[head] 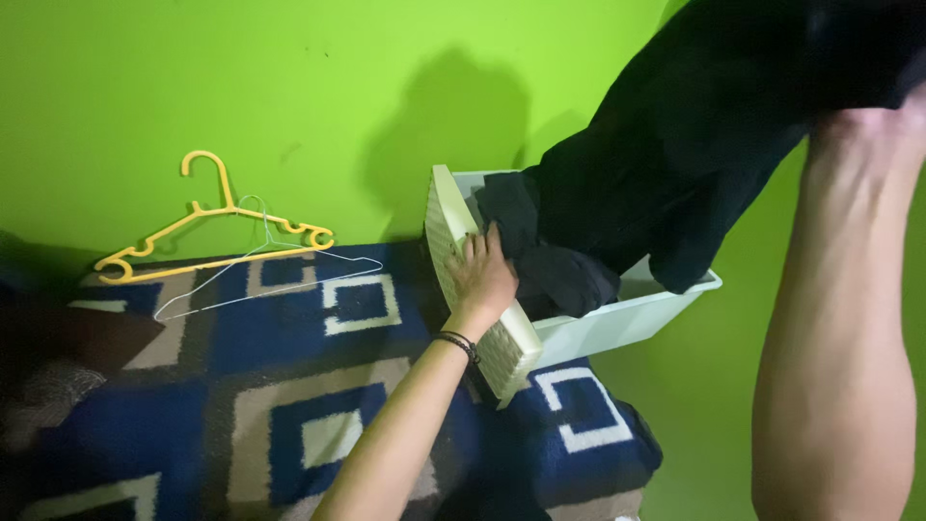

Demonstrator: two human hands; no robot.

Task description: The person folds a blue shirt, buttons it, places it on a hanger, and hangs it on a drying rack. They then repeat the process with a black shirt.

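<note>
Your right hand, its grip probably closed though mostly hidden, lifts the black garment above the white basket. Your left hand lies flat and open on its rim. Press harder and the 1 basket could tip, spilling the dark clothes.
</note>
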